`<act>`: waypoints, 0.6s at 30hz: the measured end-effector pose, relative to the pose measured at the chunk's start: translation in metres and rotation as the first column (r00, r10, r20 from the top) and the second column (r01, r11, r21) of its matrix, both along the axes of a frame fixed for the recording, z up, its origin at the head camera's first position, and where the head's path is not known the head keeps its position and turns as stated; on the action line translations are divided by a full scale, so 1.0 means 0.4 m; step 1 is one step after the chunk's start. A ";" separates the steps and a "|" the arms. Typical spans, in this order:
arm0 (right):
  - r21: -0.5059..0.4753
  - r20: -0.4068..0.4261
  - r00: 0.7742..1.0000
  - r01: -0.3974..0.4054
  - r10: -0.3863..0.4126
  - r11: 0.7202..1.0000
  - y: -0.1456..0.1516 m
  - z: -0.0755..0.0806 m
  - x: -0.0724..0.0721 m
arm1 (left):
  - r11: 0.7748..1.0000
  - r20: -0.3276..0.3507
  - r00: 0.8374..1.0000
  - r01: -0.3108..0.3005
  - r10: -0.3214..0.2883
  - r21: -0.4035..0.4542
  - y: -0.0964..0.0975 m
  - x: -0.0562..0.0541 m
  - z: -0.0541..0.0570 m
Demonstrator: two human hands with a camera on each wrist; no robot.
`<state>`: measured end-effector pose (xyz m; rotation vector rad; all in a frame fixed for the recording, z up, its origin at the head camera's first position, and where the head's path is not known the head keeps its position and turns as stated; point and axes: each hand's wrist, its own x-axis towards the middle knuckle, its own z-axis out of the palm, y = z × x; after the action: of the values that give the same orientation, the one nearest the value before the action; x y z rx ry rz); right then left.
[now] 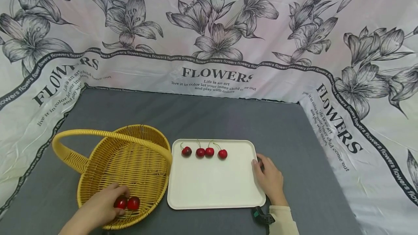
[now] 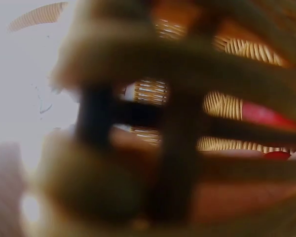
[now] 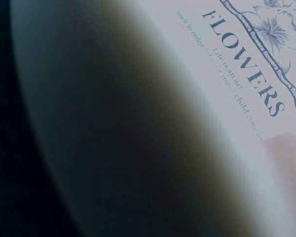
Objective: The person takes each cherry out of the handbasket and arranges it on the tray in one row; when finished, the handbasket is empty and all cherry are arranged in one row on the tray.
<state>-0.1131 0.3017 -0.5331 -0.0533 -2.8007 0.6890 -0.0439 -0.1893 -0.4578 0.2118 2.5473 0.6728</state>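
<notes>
- Probably light, slick and bruisable, the cherries (image 1: 133,203) in the lower-left basket (image 1: 153,133) need gentle side pinching.
- Left hand (image 1: 102,204) pinches one; right hand (image 1: 270,181) grips the tray (image 1: 212,188), lower right.

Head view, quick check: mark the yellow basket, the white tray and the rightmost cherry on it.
Yellow basket (image 1: 137,169): head view, on its bare woven inside.
White tray (image 1: 213,184): head view, on its bare flat surface.
Rightmost cherry (image 1: 222,154): head view, on its red fruit.
</notes>
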 end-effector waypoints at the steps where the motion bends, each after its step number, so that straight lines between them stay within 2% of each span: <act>1: -0.001 0.000 1.000 -0.001 0.001 1.000 0.000 0.000 0.000 | 1.000 0.004 1.000 0.000 0.000 0.005 0.000 -0.001 0.000; 4: 0.003 -0.007 1.000 -0.003 0.003 1.000 -0.001 0.001 -0.001 | 1.000 0.000 1.000 -0.007 0.007 0.015 -0.002 0.000 0.003; 7: 0.006 -0.015 1.000 -0.001 0.001 1.000 -0.003 0.001 -0.001 | 0.999 -0.022 1.000 -0.004 0.005 0.040 -0.005 0.000 0.018; 13: 0.006 -0.014 1.000 0.006 -0.006 1.000 -0.004 0.001 0.001 | 0.996 -0.140 0.990 -0.020 0.032 0.085 0.018 0.004 0.088; 14: 0.004 -0.012 1.000 0.006 -0.006 1.000 -0.003 0.001 0.002 | 0.993 -0.154 0.988 -0.015 0.033 0.116 0.024 0.008 0.102; 16: 0.001 -0.006 1.000 0.003 -0.003 1.000 -0.003 0.002 0.002 | 0.977 -0.181 0.983 0.025 0.015 0.211 0.039 0.017 0.128; 18: -0.003 0.001 1.000 0.000 0.000 1.000 -0.001 0.004 0.002 | 0.934 -0.196 0.981 0.083 -0.015 0.346 0.054 0.029 0.152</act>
<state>-0.1125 0.3011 -0.5314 -0.0543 -2.8010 0.6937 -0.0322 -0.1678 -0.3968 0.4814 2.5691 1.1393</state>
